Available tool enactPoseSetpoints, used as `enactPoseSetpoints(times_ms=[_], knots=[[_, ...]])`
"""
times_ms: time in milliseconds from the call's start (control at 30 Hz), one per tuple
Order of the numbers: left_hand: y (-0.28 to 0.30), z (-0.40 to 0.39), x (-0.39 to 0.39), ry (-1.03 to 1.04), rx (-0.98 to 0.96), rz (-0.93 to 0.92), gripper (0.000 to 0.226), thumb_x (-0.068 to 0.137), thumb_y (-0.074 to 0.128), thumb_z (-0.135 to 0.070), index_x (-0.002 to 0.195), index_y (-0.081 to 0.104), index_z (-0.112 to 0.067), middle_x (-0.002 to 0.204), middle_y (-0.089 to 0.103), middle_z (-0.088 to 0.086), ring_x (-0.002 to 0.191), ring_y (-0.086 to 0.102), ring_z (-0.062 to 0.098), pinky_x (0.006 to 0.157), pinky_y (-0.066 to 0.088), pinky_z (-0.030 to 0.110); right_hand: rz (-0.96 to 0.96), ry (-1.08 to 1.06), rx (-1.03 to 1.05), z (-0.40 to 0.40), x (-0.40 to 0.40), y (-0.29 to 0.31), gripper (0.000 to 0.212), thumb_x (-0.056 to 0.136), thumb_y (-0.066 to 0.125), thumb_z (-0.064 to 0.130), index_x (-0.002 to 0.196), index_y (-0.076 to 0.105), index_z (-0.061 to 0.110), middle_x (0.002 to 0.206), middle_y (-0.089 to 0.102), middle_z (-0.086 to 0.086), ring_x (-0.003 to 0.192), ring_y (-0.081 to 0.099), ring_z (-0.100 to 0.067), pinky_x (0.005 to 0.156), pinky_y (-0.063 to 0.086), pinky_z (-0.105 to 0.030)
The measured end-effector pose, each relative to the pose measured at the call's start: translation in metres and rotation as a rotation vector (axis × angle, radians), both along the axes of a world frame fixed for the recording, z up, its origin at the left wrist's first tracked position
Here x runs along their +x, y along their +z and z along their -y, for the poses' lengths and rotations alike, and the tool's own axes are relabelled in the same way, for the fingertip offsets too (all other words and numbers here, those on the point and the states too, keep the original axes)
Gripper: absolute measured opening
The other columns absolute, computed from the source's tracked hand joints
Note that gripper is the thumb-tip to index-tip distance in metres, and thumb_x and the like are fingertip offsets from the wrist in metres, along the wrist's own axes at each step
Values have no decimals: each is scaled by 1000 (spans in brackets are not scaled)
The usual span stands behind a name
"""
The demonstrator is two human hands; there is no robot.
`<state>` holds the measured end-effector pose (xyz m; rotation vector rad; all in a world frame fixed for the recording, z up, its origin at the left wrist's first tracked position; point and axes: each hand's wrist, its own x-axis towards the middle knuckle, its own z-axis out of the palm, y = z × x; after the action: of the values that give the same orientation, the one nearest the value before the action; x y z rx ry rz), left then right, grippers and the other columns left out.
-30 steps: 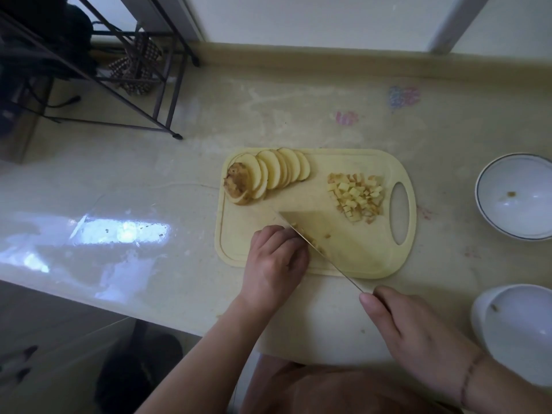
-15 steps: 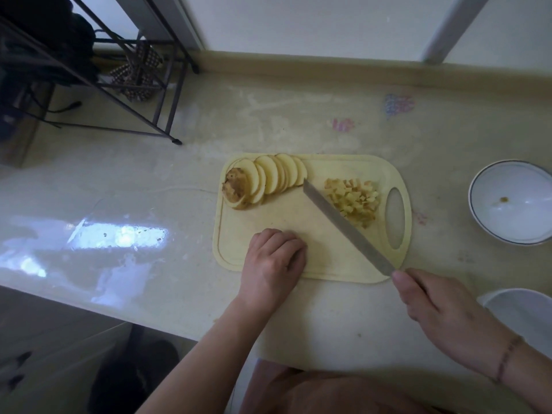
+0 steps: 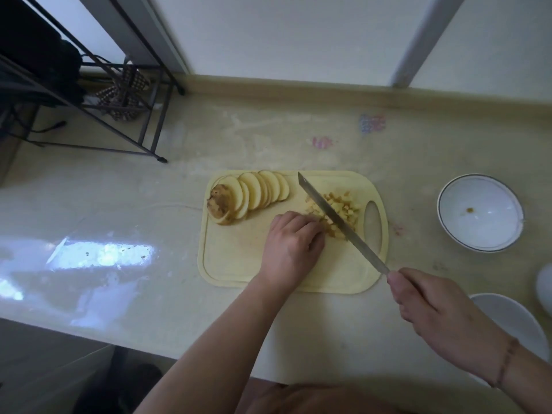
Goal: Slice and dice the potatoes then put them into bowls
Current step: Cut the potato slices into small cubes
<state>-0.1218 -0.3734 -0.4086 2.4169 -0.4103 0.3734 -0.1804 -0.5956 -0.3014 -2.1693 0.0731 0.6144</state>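
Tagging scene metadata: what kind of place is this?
Likely a home kitchen counter: a cutting board with potato slices and diced potato, a knife in the right hand, white bowls on the countertop.
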Motion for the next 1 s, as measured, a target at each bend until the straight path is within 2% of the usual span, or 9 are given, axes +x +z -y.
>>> enactPoseSetpoints(times_ms=[133, 233, 367, 467, 567, 633, 733, 900, 1000], knots=[[3, -5, -3, 2, -4, 13, 5, 83, 77, -6, 87, 76, -9, 90, 75, 1, 81, 66, 26, 71, 50, 42, 105, 67, -122, 7, 1, 1, 74, 76, 19, 88, 61, 42, 19, 54, 50, -5, 48, 46, -13, 51, 37, -27], [13, -19, -14, 70, -153, 79, 14, 82, 67, 4, 91, 68, -7, 94, 67, 5, 85, 62, 27, 72, 51, 44, 172, 153, -269, 11, 2, -2, 68, 78, 14, 86, 65, 41, 24, 49, 49, 0, 48, 48, -12, 51, 42, -34], [49, -33, -17, 159, -334, 203, 16, 82, 55, -5, 95, 50, -13, 97, 52, 2, 90, 52, 22, 82, 43, 35, 256, 274, -477, 12, 2, -6, 56, 83, 12, 79, 69, 35, 30, 47, 42, 6, 45, 39, -10, 43, 31, -28], [72, -34, -5, 12, -194, 105, 9, 83, 58, -18, 91, 59, -14, 94, 60, -2, 92, 55, 21, 83, 41, 37, 327, 341, -565, 11, 1, -8, 48, 90, 18, 73, 72, 32, 31, 47, 36, 10, 43, 47, -16, 39, 33, -31], [76, -33, 9, -78, 74, -163, 20, 83, 57, -37, 82, 68, -21, 92, 67, -13, 99, 56, 17, 86, 42, 43, 408, 371, -602, 14, -2, -12, 45, 91, 21, 71, 75, 32, 31, 49, 49, 7, 42, 52, -19, 35, 37, -33], [74, -34, 13, -110, 155, -258, 25, 82, 54, -42, 82, 70, -23, 93, 68, -14, 100, 57, 18, 88, 41, 42, 446, 395, -630, 14, -2, -15, 47, 91, 22, 70, 74, 37, 29, 51, 53, 6, 42, 53, -19, 36, 35, -30], [71, -32, 17, -143, 240, -351, 34, 84, 49, -48, 88, 73, -26, 100, 69, -14, 104, 56, 18, 90, 35, 37, 487, 429, -664, 11, -1, -14, 50, 90, 26, 67, 71, 44, 24, 50, 53, 4, 39, 53, -21, 35, 30, -26], [67, -27, 21, -207, 323, -445, 53, 89, 40, -56, 117, 73, -25, 121, 66, -12, 117, 50, 16, 98, 32, 35, 508, 451, -710, 6, -2, -14, 54, 89, 26, 67, 70, 51, 24, 49, 55, 2, 37, 53, -19, 37, 24, -24], [66, -25, 19, -174, 244, -380, 44, 89, 50, -51, 112, 75, -22, 117, 67, -8, 111, 56, 19, 96, 41, 39, 520, 454, -715, 4, -1, -13, 52, 89, 27, 66, 69, 49, 23, 47, 53, 2, 35, 51, -18, 37, 22, -24]])
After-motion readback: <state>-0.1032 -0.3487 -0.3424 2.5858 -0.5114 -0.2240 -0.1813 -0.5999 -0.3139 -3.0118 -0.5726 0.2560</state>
